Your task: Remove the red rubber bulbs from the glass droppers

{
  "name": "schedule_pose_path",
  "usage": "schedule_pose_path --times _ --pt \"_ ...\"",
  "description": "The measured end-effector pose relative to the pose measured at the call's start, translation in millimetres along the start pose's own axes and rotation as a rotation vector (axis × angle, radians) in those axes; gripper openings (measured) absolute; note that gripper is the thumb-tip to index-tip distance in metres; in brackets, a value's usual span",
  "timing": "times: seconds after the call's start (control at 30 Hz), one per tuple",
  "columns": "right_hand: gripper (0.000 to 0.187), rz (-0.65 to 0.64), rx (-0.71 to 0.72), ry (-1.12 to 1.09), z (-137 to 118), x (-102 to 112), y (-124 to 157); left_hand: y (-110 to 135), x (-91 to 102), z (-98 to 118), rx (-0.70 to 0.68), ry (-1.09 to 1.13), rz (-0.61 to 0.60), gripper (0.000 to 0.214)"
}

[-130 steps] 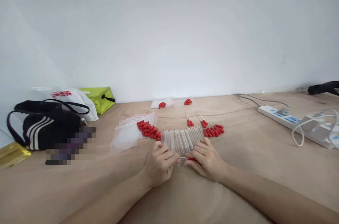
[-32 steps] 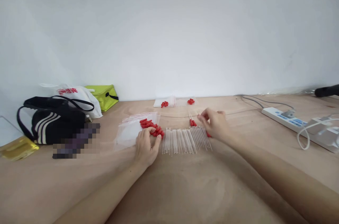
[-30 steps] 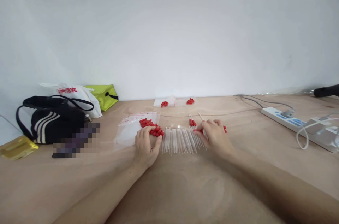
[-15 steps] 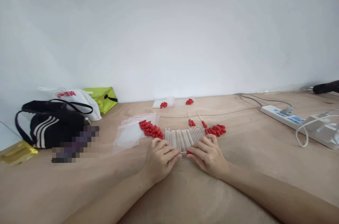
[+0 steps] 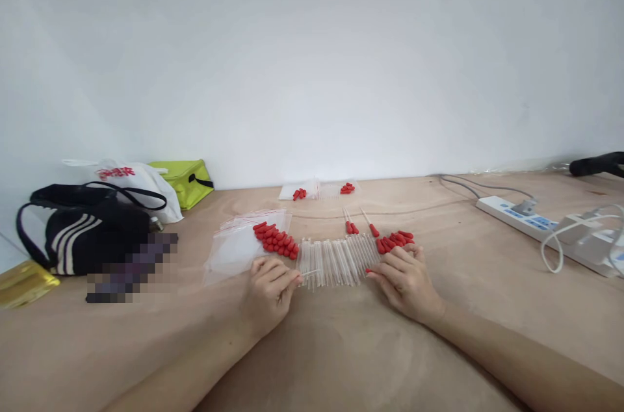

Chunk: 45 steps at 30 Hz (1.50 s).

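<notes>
A row of several clear glass tubes (image 5: 336,256) lies on the wooden table (image 5: 341,347). Piles of red rubber caps sit at its left end (image 5: 275,240) and its right end (image 5: 396,240). My left hand (image 5: 269,290) is closed in a pinch on one clear tube (image 5: 310,273) at the row's near left corner. My right hand (image 5: 405,277) rests at the row's near right corner, fingers pinched on a red cap (image 5: 368,270). Two capped droppers (image 5: 348,222) and a third (image 5: 370,225) lie just behind the row.
Empty zip bags (image 5: 234,244) lie left of the caps; more bags with red caps (image 5: 316,190) sit by the wall. A black striped bag (image 5: 80,233), white plastic bag (image 5: 134,179) and green pouch (image 5: 188,179) stand far left. A power strip (image 5: 531,222) with cables lies right.
Half a second ago both hands met at the row's near edge. They have since moved apart, the left one with a tube and the right one with a red cap.
</notes>
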State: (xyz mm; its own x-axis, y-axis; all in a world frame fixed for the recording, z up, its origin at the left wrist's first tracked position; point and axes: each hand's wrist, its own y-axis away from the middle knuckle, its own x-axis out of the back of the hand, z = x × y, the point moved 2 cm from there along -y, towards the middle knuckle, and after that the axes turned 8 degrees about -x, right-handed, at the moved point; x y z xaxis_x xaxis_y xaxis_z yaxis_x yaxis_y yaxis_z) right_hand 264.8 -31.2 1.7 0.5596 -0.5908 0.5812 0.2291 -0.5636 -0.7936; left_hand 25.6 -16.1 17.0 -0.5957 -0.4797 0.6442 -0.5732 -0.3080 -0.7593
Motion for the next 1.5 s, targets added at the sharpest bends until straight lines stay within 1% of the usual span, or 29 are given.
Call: schedule_pose_path --times 0.07,0.13,0.2,0.23,0.3,0.33,0.4,0.47,0.5,0.53,0.6,0.67,0.73,0.8,0.93,1.03,1.17,1.3,1.43,1.5 --pt "0.013 -0.004 -0.015 -0.084 7 3 1 5 1.2 -7 0.014 0.014 0.001 0.012" --pt "0.016 0.008 -0.030 -0.202 10 4 -1 8 -0.7 -10 0.030 0.034 0.001 0.015" --pt "0.021 0.036 -0.106 -0.281 15 4 -5 6 -4.2 -12 0.058 0.028 0.003 0.022" --pt "0.023 0.052 -0.172 -0.298 19 5 -9 3 -6.0 -13 0.071 0.018 0.003 0.025" --pt "0.024 0.084 -0.348 -0.295 32 7 -18 -4 -9.2 -15 0.085 0.006 0.011 0.028" --pt "0.025 0.119 -0.452 -0.283 41 9 -23 -9 -10.5 -16 0.089 0.004 0.022 0.029" --pt "0.028 0.147 -0.653 -0.265 62 14 -35 -17 -13.6 -18 0.096 0.002 0.051 0.026" --pt "0.030 0.112 -0.822 -0.263 84 17 -45 -24 -18.0 -19 0.108 -0.003 0.066 0.022" --pt "0.029 0.075 -0.884 -0.249 93 18 -49 -26 -20.8 -19 0.113 -0.003 0.063 0.021" --pt "0.029 0.011 -0.920 -0.246 101 18 -51 -28 -23.7 -18 0.119 0.001 0.054 0.020" --pt "0.030 -0.103 -0.944 -0.230 111 16 -53 -30 -29.1 -15 0.129 0.025 0.021 0.020" --pt "0.029 -0.202 -0.931 -0.177 113 12 -52 -30 -32.9 -12 0.138 0.059 -0.030 0.018" --pt "0.026 -0.277 -0.904 -0.091 110 8 -51 -29 -34.9 -9 0.133 0.107 -0.101 0.013" --pt "0.024 -0.327 -0.869 0.008 104 5 -50 -28 -35.5 -5 0.116 0.160 -0.150 0.013" --pt "0.022 -0.401 -0.801 0.169 93 3 -52 -26 -34.5 0 0.094 0.218 -0.129 0.008" --pt "0.022 -0.454 -0.781 0.200 91 2 -52 -25 -34.8 2 0.092 0.233 -0.126 0.012" --pt "0.026 -0.494 -0.773 0.188 94 1 -50 -24 -36.6 3 0.087 0.254 -0.156 0.017" --pt "0.031 -0.476 -0.772 0.208 99 1 -49 -22 -38.2 2 0.053 0.253 -0.151 0.025" --pt "0.029 -0.420 -0.852 0.230 102 3 -52 -18 -34.1 0 0.029 0.211 -0.138 0.034" --pt "0.027 -0.434 -0.897 0.247 100 1 -57 -15 -29.2 -1 0.031 0.174 -0.145 0.039"
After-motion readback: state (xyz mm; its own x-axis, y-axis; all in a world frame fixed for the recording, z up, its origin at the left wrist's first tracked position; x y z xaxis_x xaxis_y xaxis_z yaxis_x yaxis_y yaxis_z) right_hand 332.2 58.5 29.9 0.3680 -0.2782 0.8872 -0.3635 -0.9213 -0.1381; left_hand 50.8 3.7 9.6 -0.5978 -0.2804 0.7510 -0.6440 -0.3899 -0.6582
